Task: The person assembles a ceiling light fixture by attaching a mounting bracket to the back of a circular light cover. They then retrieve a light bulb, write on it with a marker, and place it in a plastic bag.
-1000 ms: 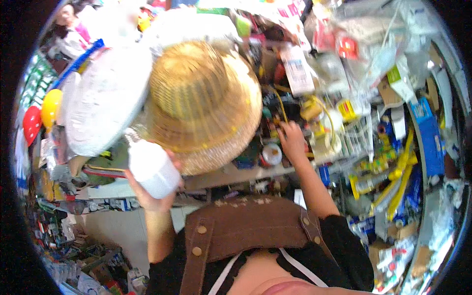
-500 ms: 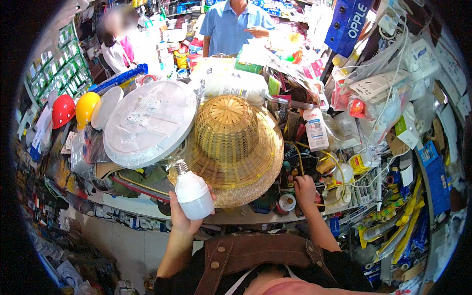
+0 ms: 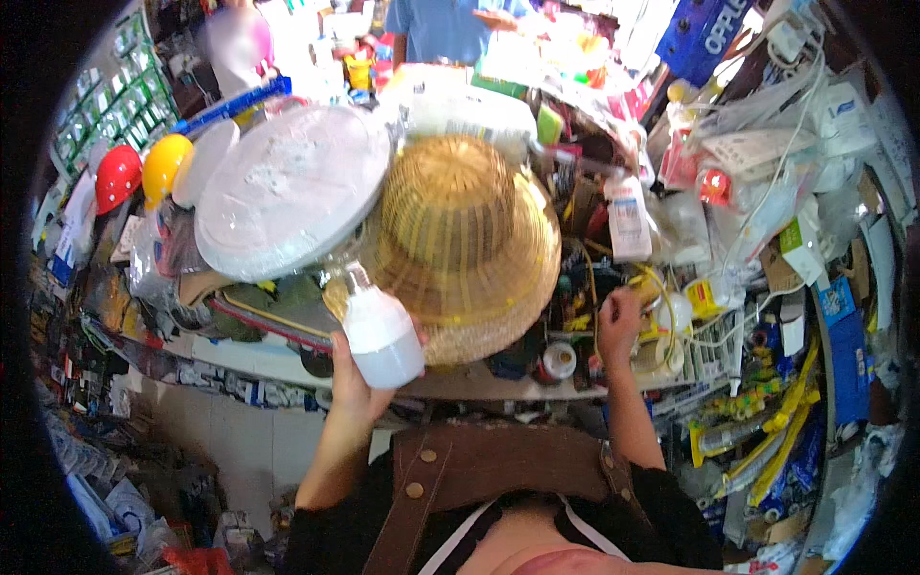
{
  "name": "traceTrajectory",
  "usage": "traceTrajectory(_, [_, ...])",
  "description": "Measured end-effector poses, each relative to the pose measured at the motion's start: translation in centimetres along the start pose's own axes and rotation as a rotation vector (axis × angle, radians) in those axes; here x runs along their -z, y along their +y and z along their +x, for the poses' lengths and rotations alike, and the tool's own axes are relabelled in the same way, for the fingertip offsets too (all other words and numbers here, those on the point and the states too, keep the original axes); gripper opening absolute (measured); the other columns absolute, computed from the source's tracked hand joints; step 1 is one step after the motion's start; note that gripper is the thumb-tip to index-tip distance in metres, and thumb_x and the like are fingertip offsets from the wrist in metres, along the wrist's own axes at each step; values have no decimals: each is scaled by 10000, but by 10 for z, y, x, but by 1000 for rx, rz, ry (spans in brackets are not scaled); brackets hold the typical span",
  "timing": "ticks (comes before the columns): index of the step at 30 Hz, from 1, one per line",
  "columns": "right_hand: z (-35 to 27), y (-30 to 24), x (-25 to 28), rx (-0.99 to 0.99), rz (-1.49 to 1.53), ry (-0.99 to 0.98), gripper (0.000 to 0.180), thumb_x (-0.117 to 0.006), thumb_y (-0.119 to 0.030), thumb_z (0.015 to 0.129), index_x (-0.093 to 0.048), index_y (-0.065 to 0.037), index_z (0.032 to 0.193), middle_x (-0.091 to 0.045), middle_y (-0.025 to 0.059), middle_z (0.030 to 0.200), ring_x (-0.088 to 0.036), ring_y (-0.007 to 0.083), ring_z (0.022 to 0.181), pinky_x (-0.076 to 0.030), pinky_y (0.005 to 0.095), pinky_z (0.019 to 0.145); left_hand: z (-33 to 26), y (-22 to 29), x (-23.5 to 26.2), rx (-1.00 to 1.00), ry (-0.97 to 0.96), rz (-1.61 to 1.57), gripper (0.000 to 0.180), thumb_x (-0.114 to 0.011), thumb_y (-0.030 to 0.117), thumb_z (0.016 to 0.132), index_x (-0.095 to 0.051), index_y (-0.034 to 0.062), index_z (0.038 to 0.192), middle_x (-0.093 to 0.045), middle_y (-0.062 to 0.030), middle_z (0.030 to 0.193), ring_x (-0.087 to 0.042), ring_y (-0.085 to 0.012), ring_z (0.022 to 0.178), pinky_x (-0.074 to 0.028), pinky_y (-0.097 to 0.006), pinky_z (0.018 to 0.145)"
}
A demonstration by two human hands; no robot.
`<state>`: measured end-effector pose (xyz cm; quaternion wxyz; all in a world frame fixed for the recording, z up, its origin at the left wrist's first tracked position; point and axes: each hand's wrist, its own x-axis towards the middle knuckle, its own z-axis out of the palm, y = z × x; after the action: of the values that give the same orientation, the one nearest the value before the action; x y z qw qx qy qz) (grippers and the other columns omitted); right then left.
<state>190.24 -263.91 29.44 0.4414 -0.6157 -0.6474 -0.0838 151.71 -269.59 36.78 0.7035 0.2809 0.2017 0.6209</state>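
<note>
My left hand (image 3: 355, 379) is closed around a white light bulb (image 3: 381, 335), its metal screw base up and its wide frosted end down. The bulb is just in front of a woven bamboo hat (image 3: 446, 220) resting on the counter. My right hand (image 3: 620, 324) is over the clutter to the right of the hat, beside a yellow cord (image 3: 665, 305). Its fingers are curled together and slightly blurred; I cannot make out what is in them. A small round container with a white top (image 3: 559, 360) stands just left of my right wrist.
A large round white plastic-wrapped disc (image 3: 287, 192) leans left of the hat, near red (image 3: 119, 180) and yellow (image 3: 168, 171) hard hats. Plastic bags (image 3: 757, 163) and a white cable crowd the right. Beyond the counter (image 3: 479, 391) stand two people, one in a blue shirt (image 3: 446, 34).
The view has tilted and most things sit higher in it. My right hand has lifted away from the items by the cord and shifted right. My left hand keeps hold of the bulb.
</note>
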Motion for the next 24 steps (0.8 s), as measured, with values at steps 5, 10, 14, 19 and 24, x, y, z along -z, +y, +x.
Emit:
traceTrajectory(5, [34,-41,44,-282,733,235,129,-418,-144,961,-395,-29,1016,-612,157,1013,-573,135,653,-481,233,597,-6,-12,9,-13,55,263,1083,-604,763,612,-302,57,1376,-485,-148,1260,-522,-282,1127,-512,-403,808])
traceTrajectory(10, [35,-61,45,-484,1249,192,113,-412,-129,957,-432,-59,1043,-624,202,968,-612,184,665,-518,290,594,6,-25,6,262,-181,332,970,-813,475,585,-393,-26,1302,-443,-183,1324,-500,-282,1184,-406,-412,986])
traceTrajectory(14, [24,-84,32,-570,1423,22,89,-405,-113,956,-451,-75,1023,-623,202,956,-597,181,639,-515,308,599,39,-31,-40,-103,-777,1251,844,-839,420,523,-523,14,1192,-244,-230,1439,-319,-359,1310,-288,-421,1058])
traceTrajectory(19, [21,-108,29,-613,1427,-83,121,-439,-149,954,-477,-62,1030,-621,165,924,-583,161,630,-490,280,591,47,-54,-64,16,-826,1384,770,-832,401,543,-543,38,1158,-412,-207,1274,-434,-365,1176,-356,-415,988])
traceTrajectory(24, [6,-99,28,-776,1357,-699,166,-534,-211,922,-608,-64,909,-552,11,635,-446,71,501,-347,216,458,53,-70,-46,78,-977,1072,748,-803,442,570,-560,36,1149,-492,-155,1021,-518,-307,982,-424,-383,854])
